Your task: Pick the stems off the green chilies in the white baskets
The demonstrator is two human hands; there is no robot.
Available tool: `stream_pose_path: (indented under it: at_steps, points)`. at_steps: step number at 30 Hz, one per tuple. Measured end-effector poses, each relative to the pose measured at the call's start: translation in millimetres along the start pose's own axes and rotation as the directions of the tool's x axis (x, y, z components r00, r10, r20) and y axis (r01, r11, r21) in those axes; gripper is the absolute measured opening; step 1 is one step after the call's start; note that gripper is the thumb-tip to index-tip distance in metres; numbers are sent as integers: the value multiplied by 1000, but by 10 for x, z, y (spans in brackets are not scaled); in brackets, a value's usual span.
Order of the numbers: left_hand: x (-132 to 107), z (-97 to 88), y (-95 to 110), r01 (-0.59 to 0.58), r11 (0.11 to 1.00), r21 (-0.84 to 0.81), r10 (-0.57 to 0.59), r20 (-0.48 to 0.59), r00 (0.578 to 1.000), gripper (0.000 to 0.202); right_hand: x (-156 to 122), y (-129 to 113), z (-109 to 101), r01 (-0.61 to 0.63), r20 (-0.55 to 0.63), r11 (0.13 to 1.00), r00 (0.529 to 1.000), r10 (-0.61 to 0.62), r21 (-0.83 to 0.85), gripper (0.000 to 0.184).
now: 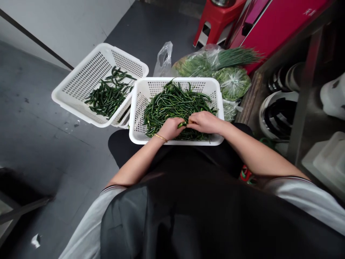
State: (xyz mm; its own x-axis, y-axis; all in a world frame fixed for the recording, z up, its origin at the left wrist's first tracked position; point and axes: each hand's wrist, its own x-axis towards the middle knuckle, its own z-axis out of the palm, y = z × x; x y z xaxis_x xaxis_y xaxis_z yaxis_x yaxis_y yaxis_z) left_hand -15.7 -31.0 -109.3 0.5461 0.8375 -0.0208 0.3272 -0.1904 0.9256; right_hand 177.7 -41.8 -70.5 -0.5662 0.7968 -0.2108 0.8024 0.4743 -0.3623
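Note:
A white plastic basket (pixel 138 108) rests on my lap, heaped with long green chili peppers (pixel 172 100). My left hand (pixel 169 128), a thin gold bracelet at its wrist, is closed on one green pepper (pixel 182 125) at the near edge of the heap. My right hand (pixel 205 122) is closed too, pinching the other end of that same pepper. Both hands sit over the basket's front part. A second white basket (pixel 81 77) stands on the floor to the left, holding a smaller pile of green peppers (pixel 107 95).
Clear bags of green vegetables and long chives (pixel 229 68) lie on the floor behind the lap basket, with an empty plastic bag (pixel 164 59). A red stool (pixel 215 21) and a red cabinet stand at the back. Metal shelving with bowls (pixel 280 108) is at the right.

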Motion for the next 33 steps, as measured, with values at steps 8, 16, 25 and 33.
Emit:
stream_pose_path:
  at_steps: [8, 16, 25, 33]
  points:
    - [-69, -256, 23, 86, 886, -455, -85, 24, 996, 23, -144, 54, 276, -50, 104, 849, 995, -6, 527, 39]
    - [-179, -347, -231, 128, 558, -820, -284, -44, 958, 43, 354, -285, 709, -165, 288, 946, 925, 247, -281, 25]
    - [-165, -151, -169, 338, 762, -552, -344, 98, 934, 37, 162, -117, 260, -346, 209, 630, 936, 283, 695, 17]
    - [-3, -176, 172, 275, 826, -491, -125, 315, 941, 34, 144, -187, -63, -90, -14, 628, 987, 159, 773, 46]
